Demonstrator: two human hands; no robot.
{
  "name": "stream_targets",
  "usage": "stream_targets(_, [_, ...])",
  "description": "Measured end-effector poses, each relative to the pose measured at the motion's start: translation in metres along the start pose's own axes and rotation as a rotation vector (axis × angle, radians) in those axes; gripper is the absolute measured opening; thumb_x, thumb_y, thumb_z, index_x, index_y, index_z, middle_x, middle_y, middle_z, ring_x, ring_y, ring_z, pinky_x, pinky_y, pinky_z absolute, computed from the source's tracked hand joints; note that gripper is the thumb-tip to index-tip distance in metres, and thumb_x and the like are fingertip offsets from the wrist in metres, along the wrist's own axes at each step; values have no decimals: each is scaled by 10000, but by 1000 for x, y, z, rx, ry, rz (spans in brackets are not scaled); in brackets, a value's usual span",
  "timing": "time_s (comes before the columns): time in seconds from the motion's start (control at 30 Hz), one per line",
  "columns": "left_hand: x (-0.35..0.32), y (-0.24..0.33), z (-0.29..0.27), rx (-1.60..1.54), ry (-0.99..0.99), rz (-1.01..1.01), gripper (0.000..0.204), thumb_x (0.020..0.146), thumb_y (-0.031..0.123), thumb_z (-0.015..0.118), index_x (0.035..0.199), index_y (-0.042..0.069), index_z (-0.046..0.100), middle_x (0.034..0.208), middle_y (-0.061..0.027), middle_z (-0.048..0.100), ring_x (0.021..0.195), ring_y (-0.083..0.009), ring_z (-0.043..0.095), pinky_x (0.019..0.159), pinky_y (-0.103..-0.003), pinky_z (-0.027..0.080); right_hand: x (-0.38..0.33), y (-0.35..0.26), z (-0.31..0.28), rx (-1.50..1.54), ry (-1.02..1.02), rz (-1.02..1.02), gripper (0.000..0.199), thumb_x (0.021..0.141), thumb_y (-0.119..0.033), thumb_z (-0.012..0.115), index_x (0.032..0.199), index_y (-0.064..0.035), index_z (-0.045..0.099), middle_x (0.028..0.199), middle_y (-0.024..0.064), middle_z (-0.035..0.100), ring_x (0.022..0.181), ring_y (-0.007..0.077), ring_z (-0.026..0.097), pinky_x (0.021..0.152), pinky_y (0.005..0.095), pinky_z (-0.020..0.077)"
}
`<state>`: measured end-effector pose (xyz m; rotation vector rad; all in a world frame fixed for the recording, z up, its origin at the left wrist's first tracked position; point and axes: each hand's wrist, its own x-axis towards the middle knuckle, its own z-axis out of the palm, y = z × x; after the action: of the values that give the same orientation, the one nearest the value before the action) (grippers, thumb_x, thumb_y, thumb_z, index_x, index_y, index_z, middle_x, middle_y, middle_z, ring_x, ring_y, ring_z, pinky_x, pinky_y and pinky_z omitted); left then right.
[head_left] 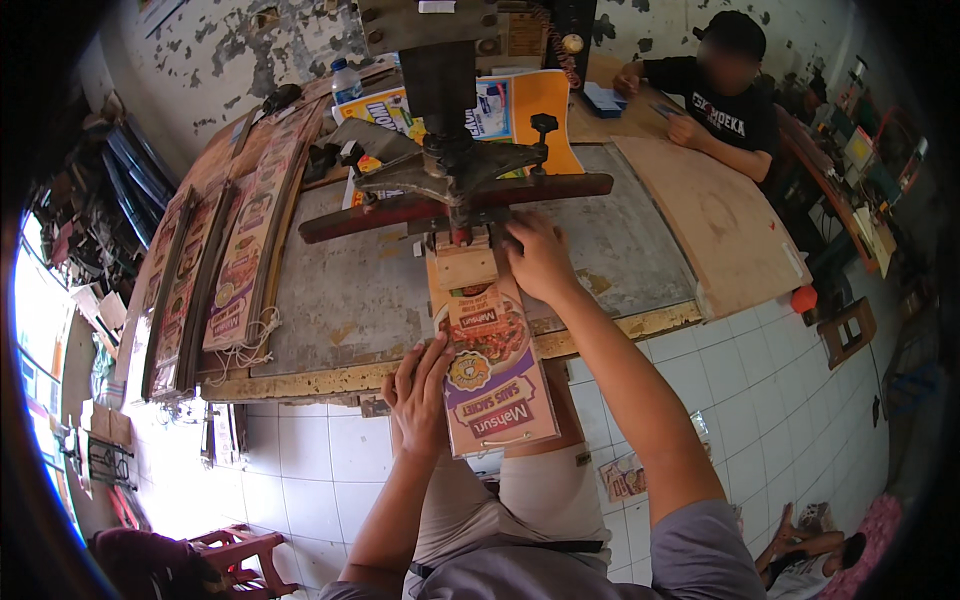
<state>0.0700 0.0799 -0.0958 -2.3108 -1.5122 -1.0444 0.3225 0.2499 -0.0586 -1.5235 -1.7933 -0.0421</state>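
Note:
A long printed hang strip [495, 375], purple and orange with food pictures and a string loop at its near end, lies lengthwise under the press [455, 170]. Its near part juts past the table's front edge, above my lap. On its far part sits a light wooden block [466, 266], directly below the press's spindle. My left hand [418, 385] lies with fingers stretched over the strip's left edge; its thumb is hidden. Beside the block on the right is my right hand [538, 258], close under the press's red crossbar; its fingertips are partly hidden, so its grip is unclear.
Stacks of similar printed strips [245, 260] with strings lie at the table's left. A water bottle [345, 82] and colourful printed sheets [530, 105] are behind the press. Another person [720, 110] sits at the far right, by a wooden board [700, 205]. A red stool [245, 560] stands lower left.

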Motion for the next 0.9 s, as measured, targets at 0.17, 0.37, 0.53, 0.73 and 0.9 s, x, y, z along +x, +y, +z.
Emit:
stream_targets(0.17, [3,2,-1,6,-3,5,588,935,233,729,1503,152,606,1613,37,591,1468,-217,498,1215,-410,253,-1,4,2,-80,-33,-90,302,1013,-232,652,1272,-101,733,1444,161,630,1465,366,493,1185,590,373])
stream_targets(0.37, [2,0,0,42,0,14,583,946,220,722,1512,161,597,1615,42,587,1464,-209,502,1209,-407,255,-2,-1,-1,-178,-43,-146,334,1020,-219,637,1321,-99,718,1478,164,623,1466,371,503,1176,587,370])
stream_targets(0.53, [2,1,-2,58,-5,18,573,960,226,725,1515,168,593,1610,52,589,1463,-194,500,1204,-403,254,0,5,6,-153,55,-187,284,987,-213,673,1226,-85,754,1421,151,640,1436,354,523,1153,588,399])
stream_targets(0.73, [8,9,-3,63,78,-18,420,994,209,683,1414,206,671,1470,65,703,1379,-174,588,1167,-375,305,22,10,13,56,16,82,481,971,-339,725,1377,-86,682,1406,164,645,1421,379,528,1196,626,340])
stream_targets(0.9, [10,10,-2,50,74,-19,413,994,213,684,1407,210,665,1483,63,695,1384,-179,584,1170,-381,302,49,25,21,9,-105,201,577,899,-374,779,1410,-126,681,1417,196,646,1437,405,517,1249,680,259])
